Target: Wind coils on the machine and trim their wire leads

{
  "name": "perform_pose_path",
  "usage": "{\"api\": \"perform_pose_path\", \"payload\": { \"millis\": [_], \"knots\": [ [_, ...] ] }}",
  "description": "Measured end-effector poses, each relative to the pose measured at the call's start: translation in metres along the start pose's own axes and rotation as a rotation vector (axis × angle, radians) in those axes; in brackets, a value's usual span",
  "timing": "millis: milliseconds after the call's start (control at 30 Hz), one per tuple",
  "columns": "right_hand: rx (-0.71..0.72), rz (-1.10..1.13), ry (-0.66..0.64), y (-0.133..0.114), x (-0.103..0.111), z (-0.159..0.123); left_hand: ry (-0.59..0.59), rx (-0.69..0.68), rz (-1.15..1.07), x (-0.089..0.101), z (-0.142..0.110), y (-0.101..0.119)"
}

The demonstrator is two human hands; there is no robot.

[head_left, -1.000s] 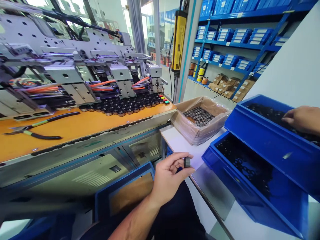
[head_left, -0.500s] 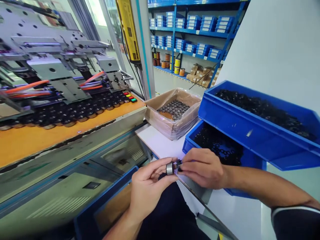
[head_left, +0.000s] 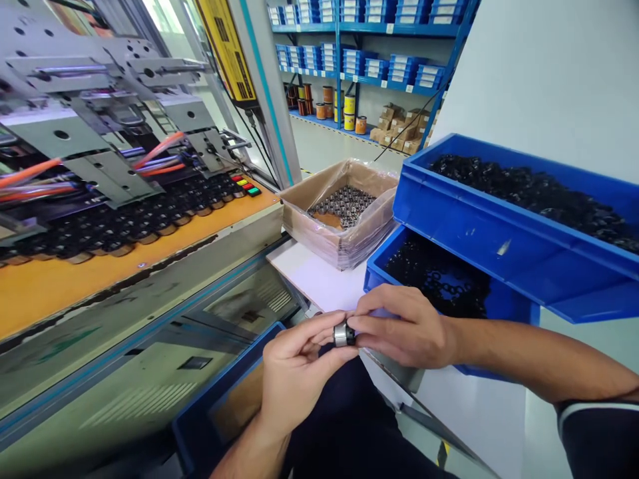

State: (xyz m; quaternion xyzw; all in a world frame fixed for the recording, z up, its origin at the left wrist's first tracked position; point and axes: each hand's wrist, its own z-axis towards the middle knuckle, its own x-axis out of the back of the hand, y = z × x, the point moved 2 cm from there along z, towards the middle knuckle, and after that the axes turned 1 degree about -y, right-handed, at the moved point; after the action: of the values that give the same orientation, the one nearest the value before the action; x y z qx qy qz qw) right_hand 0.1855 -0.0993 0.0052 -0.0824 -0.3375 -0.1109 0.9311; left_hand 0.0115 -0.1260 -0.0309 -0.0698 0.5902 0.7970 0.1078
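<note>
My left hand (head_left: 299, 366) pinches a small stator core (head_left: 341, 335), a short silver cylinder with a ridged metal side, between thumb and fingers. A black plastic end piece (head_left: 351, 336) sits against the core's right side. Closed around that black piece, my right hand (head_left: 404, 326) presses from the right, its fingertips meeting the core. The fingers partly hide the black piece, so I cannot tell how deep it sits. Both hands are above my lap, at the near edge of the white table (head_left: 319, 279).
An open cardboard box (head_left: 319, 233) lined with plastic holds many metal cores. Right of it, a blue bin (head_left: 499, 213) of black parts rests over a lower blue bin (head_left: 377, 273) with black rings. On the left stands a machine (head_left: 100, 159) with rows of black-topped parts along its orange surface.
My right hand has brought the black end piece leftward against the stator core, closing the small gap between them. My left hand has kept its grip. The view has shifted slightly.
</note>
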Motion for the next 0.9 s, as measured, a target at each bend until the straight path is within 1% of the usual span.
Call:
{"api": "perform_pose_path", "payload": {
  "millis": [200,300,367,433,500,533,600,667,733,767,833,900],
  "knots": [
    [0.069,-0.051,-0.030,0.003,-0.002,-0.003,-0.028,0.142,-0.096,0.003,0.001,-0.002],
    [0.115,-0.080,-0.055,0.003,-0.003,-0.005,-0.049,0.202,-0.155,0.001,-0.003,-0.007],
    [0.152,-0.118,-0.052,0.003,-0.004,-0.005,-0.034,0.219,-0.201,-0.003,-0.006,-0.012],
    [0.186,-0.156,-0.043,0.001,-0.004,-0.005,-0.004,0.202,-0.226,-0.008,-0.010,-0.017],
    [0.183,-0.160,-0.021,-0.001,-0.004,-0.004,0.040,0.134,-0.175,-0.009,-0.011,-0.017],
    [0.159,-0.141,-0.006,-0.002,-0.004,-0.003,0.058,0.075,-0.106,-0.008,-0.011,-0.016],
    [0.096,-0.069,0.021,-0.003,-0.004,-0.002,0.067,-0.102,0.100,-0.004,-0.011,-0.009],
    [0.051,0.018,0.027,-0.004,-0.004,0.000,0.023,-0.316,0.334,0.001,-0.011,0.000],
    [0.038,0.094,0.008,-0.006,-0.004,0.001,-0.011,-0.481,0.503,0.005,-0.012,0.007],
    [0.032,0.127,-0.001,-0.007,-0.004,0.001,-0.012,-0.526,0.549,0.006,-0.013,0.008],
    [0.013,0.170,-0.006,-0.007,-0.003,0.001,0.011,-0.542,0.558,0.006,-0.014,0.007],
    [-0.002,0.161,-0.002,-0.007,-0.003,0.000,0.026,-0.463,0.460,0.003,-0.015,0.002]
  ]
}}
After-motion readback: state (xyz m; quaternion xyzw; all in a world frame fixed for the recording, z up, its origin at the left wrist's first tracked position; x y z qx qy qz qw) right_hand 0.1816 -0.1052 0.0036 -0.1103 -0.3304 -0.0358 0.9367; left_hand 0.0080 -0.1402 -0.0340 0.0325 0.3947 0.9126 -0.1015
